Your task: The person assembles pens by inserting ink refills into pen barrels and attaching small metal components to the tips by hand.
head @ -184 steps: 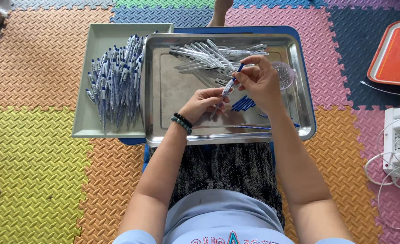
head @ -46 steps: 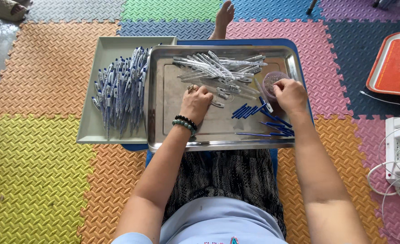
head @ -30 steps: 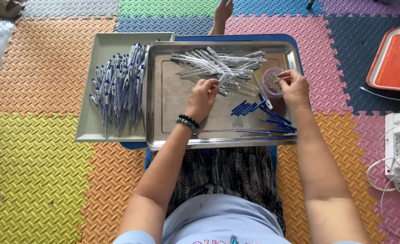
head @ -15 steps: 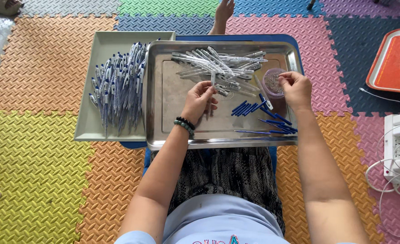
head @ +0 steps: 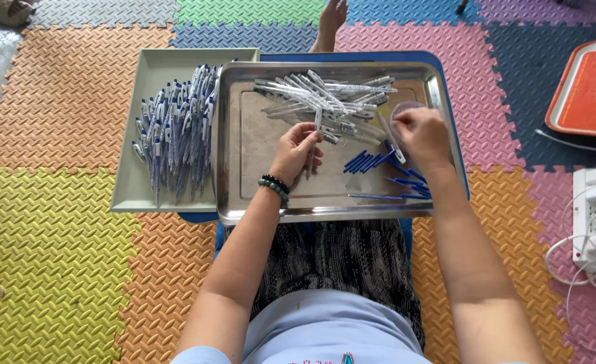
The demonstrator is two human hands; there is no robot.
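Presently the left hand (head: 296,147), a dark bead bracelet (head: 273,189) at its wrist, has its fingers curled around one clear pen barrel (head: 317,123), held upright-ish over the middle of the steel tray (head: 257,195). Right hand (head: 422,135) rests at the tray's right side, fingers bunched together at the rim of a small round container (head: 405,108); contents of that container cannot be made out, nor whether the fingertips pinch anything.

Steel tray contents:
- pile of clear pen barrels (head: 328,98) along the far edge, lying crosswise over each other, touching;
- cluster of short blue parts (head: 365,162) near centre-right, just beside the right hand;
- several thin blue refills (head: 389,197) near the front-right, partly under the right wrist.

Grey plastic tray (head: 136,195) sits touching the steel tray's left side. It holds a dense heap of blue-and-white assembled pens (head: 176,128), mostly lengthwise, crowded against its right wall; its left part is bare.

Both trays rest on a blue board (head: 456,141) over the person's lap. Coloured foam floor mats (head: 48,256) lie all around. An orange tray (head: 587,87) lies well apart at far right, a white power strip (head: 591,202) near it. Another person's hand (head: 331,17) shows beyond the trays.
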